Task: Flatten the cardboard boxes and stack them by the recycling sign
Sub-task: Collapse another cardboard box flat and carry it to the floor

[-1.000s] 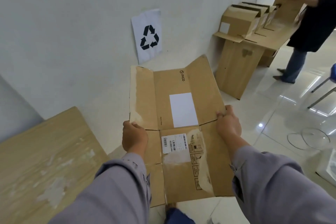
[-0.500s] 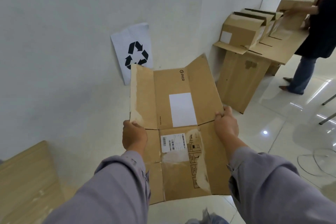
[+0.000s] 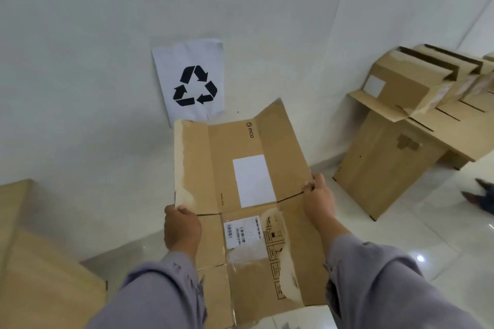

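Note:
I hold a flattened brown cardboard box [image 3: 246, 168] out in front of me, above the floor. It carries a white label, a barcode sticker and torn tape marks. My left hand [image 3: 181, 228] grips its left edge and my right hand [image 3: 319, 201] grips its right edge, both at the middle fold. The white recycling sign [image 3: 190, 80] leans on the wall just beyond the box's far edge. Several boxes [image 3: 411, 80] that still stand open sit on a table at the right.
A wooden table [image 3: 393, 165] stands against the wall at the right, and a person's shoe [image 3: 479, 193] shows beside it. A wooden board or tabletop [image 3: 34, 270] lies at the lower left. The floor is glossy white tile [image 3: 433, 243].
My view has swung left and closer to the wall, so the recycling sign now sits straight ahead of the box. The person at the right has mostly left the view. My grip is unchanged.

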Demonstrator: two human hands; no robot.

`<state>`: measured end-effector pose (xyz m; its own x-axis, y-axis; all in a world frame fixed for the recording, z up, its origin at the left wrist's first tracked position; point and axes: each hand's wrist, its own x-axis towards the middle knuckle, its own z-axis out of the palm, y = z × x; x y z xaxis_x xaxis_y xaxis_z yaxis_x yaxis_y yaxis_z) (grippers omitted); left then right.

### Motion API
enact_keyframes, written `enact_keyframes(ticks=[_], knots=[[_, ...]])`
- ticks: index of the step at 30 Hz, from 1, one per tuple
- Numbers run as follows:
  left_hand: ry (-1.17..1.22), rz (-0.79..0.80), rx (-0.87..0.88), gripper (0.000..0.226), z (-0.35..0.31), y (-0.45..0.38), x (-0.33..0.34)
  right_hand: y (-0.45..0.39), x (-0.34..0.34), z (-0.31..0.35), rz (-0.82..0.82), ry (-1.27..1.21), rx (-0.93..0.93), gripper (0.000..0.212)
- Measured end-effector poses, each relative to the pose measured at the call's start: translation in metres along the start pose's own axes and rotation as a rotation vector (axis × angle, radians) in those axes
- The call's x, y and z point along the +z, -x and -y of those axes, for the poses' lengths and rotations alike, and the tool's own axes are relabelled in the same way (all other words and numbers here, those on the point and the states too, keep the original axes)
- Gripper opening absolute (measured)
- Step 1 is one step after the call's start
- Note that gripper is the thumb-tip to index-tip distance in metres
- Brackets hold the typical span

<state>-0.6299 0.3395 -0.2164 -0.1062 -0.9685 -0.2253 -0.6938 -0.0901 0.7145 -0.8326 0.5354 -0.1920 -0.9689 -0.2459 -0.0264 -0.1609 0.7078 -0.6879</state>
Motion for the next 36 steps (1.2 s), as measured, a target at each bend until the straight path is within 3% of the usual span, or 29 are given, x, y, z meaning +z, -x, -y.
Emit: enact_keyframes(ticks=[10, 17, 24, 36], knots=[[0.012, -0.020, -0.098, 0.034, 0.022, 0.028, 0.065, -0.050, 0.013, -0.056, 0.133, 0.063, -0.047, 0.028], [-0.064, 0.024, -0.088, 0.027, 0.074, 0.018, 0.115, -0.063, 0.055, -0.109, 0.160, 0.046, -0.039, 0.027], [-0.095, -0.018, -0.098, 0.025, 0.151, -0.013, 0.213, -0.091, 0.158, -0.202, 0.216, 0.051, -0.038, 0.025], [-0.031, -0.032, -0.092, 0.026, 0.347, -0.078, 0.433, -0.151, 0.369, -0.406, 0.252, 0.079, -0.117, 0.027]])
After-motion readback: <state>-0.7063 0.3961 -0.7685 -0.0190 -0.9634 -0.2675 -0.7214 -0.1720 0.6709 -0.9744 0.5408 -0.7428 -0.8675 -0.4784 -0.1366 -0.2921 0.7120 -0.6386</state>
